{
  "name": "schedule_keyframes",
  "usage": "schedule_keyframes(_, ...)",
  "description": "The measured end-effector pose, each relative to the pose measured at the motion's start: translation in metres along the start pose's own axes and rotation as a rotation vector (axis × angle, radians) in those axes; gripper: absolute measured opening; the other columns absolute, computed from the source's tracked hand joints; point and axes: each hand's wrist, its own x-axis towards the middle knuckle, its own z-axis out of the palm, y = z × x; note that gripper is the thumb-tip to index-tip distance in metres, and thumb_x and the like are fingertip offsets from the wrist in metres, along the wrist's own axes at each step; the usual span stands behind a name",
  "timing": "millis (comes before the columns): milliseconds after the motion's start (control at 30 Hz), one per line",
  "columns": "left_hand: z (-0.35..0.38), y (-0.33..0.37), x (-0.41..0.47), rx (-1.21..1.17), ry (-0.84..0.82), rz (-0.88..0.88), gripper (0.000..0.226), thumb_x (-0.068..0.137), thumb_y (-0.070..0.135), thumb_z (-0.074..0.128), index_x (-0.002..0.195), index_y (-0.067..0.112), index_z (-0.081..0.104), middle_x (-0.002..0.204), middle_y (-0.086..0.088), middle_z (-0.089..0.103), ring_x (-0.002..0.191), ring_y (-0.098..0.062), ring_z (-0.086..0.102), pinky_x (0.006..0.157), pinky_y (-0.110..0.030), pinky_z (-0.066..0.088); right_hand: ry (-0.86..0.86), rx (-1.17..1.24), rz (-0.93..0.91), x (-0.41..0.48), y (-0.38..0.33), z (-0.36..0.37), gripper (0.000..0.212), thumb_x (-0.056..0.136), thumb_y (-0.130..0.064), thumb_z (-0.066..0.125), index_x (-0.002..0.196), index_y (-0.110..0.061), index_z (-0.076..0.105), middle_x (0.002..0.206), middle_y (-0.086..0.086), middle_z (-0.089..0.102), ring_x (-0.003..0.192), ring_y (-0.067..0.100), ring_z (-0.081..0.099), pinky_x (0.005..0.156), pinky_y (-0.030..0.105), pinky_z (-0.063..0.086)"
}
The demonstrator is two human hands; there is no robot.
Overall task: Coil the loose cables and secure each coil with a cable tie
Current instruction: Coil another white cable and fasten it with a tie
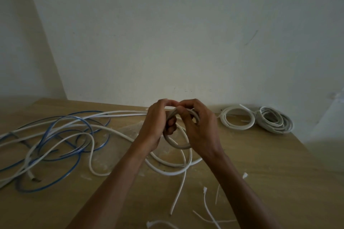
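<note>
A small coil of white cable [178,144] is held upright above the middle of the wooden table [270,165]. My left hand [158,122] grips its left side, fingers curled through the loop. My right hand [199,126] grips the coil's right side, and its fingertips meet the left hand's at the top. Loose white cable [167,172] trails from the coil across the table toward me. A tangle of blue cable [61,154] and white cable lies on the left. White cable ties [206,202] lie near the front edge.
Two finished white coils lie at the back right, a flat one [237,119] and a thicker bundle [273,121]. A white wall [167,33] rises right behind the table. The table's right edge runs close past the bundle.
</note>
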Motion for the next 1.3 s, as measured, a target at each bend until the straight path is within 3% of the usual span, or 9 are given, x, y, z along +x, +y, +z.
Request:
schedule_keyframes(100,0.005,-0.003,-0.002,0.085,-0.036,-0.013,0.049,0.110,0.032,0.030,0.080,0.009,0.063,0.053,-0.001,0.046,0.049,-0.017,0.048,0.051,-0.028,0.044,0.056,0.012,0.007,0.003,0.002,-0.005,0.008,0.101,-0.010,0.059,0.105,-0.008,0.066,0.095,-0.002,0.070,0.086,0.007,0.069,0.072,0.016,0.054)
schedule_keyframes(233,0.013,-0.006,-0.005,-0.074,-0.062,-0.151,0.049,0.109,0.034,0.032,0.066,0.017,0.047,0.055,0.003,0.036,0.047,-0.014,0.033,0.048,-0.027,0.031,0.095,0.048,0.042,0.000,0.004,-0.003,0.007,0.101,-0.009,0.057,0.103,-0.009,0.064,0.090,-0.007,0.068,0.081,0.010,0.068,0.069,0.018,0.053)
schedule_keyframes(433,0.018,-0.006,-0.007,-0.413,-0.164,-0.255,0.040,0.104,0.027,0.040,0.065,0.019,0.044,0.054,0.003,0.029,0.037,-0.008,0.029,0.037,-0.020,0.021,0.181,0.074,0.107,-0.002,0.003,-0.001,0.006,0.101,-0.014,0.057,0.099,-0.013,0.062,0.084,-0.005,0.067,0.069,0.011,0.065,0.056,0.034,0.056)
schedule_keyframes(600,0.015,-0.010,-0.006,-0.644,-0.412,-0.343,0.041,0.107,0.036,0.038,0.070,0.019,0.044,0.046,0.009,0.026,0.035,-0.004,0.029,0.035,-0.017,0.026,0.264,-0.007,0.085,0.000,0.004,-0.007,0.004,0.100,-0.015,0.059,0.098,-0.014,0.063,0.086,-0.013,0.066,0.074,0.002,0.064,0.063,0.020,0.049)
schedule_keyframes(867,0.034,-0.016,-0.013,-0.415,-0.123,-0.269,0.049,0.105,0.029,0.035,0.057,0.024,0.032,0.045,0.005,0.020,0.037,-0.011,0.016,0.039,-0.023,0.013,0.203,0.020,0.100,-0.013,0.003,-0.010,0.004,0.100,-0.010,0.059,0.099,-0.012,0.061,0.081,-0.009,0.064,0.070,0.001,0.060,0.063,0.014,0.045)
schedule_keyframes(967,0.038,-0.034,-0.023,-0.320,-0.046,-0.261,0.051,0.103,0.024,0.036,0.052,0.025,0.034,0.047,0.005,0.020,0.038,-0.012,0.015,0.040,-0.021,0.012,0.102,-0.010,0.144,-0.026,0.018,-0.016,0.004,0.099,-0.008,0.059,0.097,-0.009,0.063,0.079,-0.006,0.063,0.067,0.002,0.058,0.061,0.019,0.046)
schedule_keyframes(1100,0.025,-0.062,-0.037,-0.272,-0.024,-0.240,0.054,0.104,0.024,0.035,0.049,0.026,0.034,0.048,0.005,0.019,0.039,-0.011,0.014,0.044,-0.024,0.010,-0.201,0.092,0.224,-0.045,0.033,-0.034,0.008,0.102,-0.012,0.058,0.103,-0.013,0.066,0.080,0.002,0.068,0.069,0.009,0.062,0.065,0.025,0.051)
schedule_keyframes(1200,0.014,-0.067,-0.037,-0.276,-0.009,-0.207,0.052,0.104,0.024,0.033,0.051,0.026,0.032,0.046,0.006,0.019,0.036,-0.010,0.013,0.041,-0.019,0.011,-0.245,0.152,0.364,-0.054,0.035,-0.043,0.017,0.104,-0.020,0.055,0.115,-0.016,0.067,0.086,0.007,0.073,0.077,0.020,0.071,0.069,0.037,0.060)
schedule_keyframes(1300,0.003,-0.069,-0.032,-0.275,0.040,-0.176,0.046,0.101,0.021,0.032,0.056,0.025,0.030,0.045,0.006,0.018,0.036,-0.009,0.012,0.040,-0.017,0.011,-0.416,-0.299,0.528,-0.057,0.036,-0.058,0.041,0.100,-0.047,0.056,0.086,-0.012,0.071,0.069,0.003,0.073,0.061,0.017,0.071,0.061,0.036,0.061)
